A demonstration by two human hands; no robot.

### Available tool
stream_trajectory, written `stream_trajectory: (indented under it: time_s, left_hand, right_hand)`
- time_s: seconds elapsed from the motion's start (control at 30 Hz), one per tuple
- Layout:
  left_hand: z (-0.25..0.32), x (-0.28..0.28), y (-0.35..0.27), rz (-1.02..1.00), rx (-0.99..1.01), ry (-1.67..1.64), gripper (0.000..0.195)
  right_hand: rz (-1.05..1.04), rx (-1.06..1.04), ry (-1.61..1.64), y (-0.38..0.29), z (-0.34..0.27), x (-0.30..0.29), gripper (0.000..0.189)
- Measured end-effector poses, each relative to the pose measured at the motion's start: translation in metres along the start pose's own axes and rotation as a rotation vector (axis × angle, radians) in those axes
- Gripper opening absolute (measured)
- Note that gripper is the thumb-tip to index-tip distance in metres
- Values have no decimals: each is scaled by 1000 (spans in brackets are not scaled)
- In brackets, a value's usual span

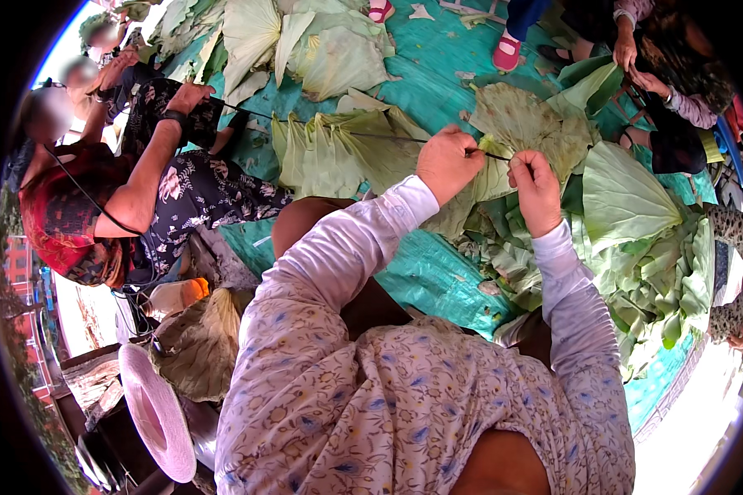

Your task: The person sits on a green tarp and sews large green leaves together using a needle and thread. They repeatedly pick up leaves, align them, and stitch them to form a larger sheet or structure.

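Observation:
A thin black cord (378, 135) runs taut from a person's hand (191, 98) at the left to my two hands. My left hand (449, 162) pinches the cord near its right end. Just right of it, my right hand (535, 189) grips the cord's end between thumb and fingers; its very tip is hidden. Between my hands, the yellow-green middle of a lotus leaf (494, 173) lies at the cord, but whether the cord pierces it I cannot tell. Several folded, pale green lotus leaves (331, 162) hang gathered along the cord further left.
Heaped lotus leaves (631, 192) lie at my right, others (340, 55) at the far side, on a teal tarp (433, 272). A seated person (217, 192) is close at left; another person's hands (647, 77) hold a leaf at upper right. A pink hat (158, 411) rests lower left.

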State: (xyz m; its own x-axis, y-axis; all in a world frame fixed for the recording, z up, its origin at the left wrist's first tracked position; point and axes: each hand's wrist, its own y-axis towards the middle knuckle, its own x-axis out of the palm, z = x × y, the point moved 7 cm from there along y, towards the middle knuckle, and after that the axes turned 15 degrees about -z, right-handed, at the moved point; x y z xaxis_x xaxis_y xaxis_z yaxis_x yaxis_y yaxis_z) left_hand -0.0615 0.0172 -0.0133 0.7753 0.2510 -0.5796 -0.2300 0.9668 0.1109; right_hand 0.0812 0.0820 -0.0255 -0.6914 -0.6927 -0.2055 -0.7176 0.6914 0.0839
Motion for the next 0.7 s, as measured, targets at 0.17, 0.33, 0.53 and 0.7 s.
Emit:
stream_trajectory:
  time_s: [0.17, 0.33, 0.53, 0.7]
  left_hand:
    - [-58, -5, -2, 162, -65, 148, 13]
    - [-136, -18, -14, 301, -324, 228, 22]
    - [-225, -46, -31, 317, -787, 254, 22]
    - [-255, -64, -41, 349, -875, 344, 22]
  right_hand:
    - [16, -27, 119, 2, -2, -2, 8]
    - [3, -59, 140, 1, -5, 2, 8]
    - [5, -99, 238, -2, -13, -3, 7]
    - [-22, -150, 430, -5, -23, -6, 7]
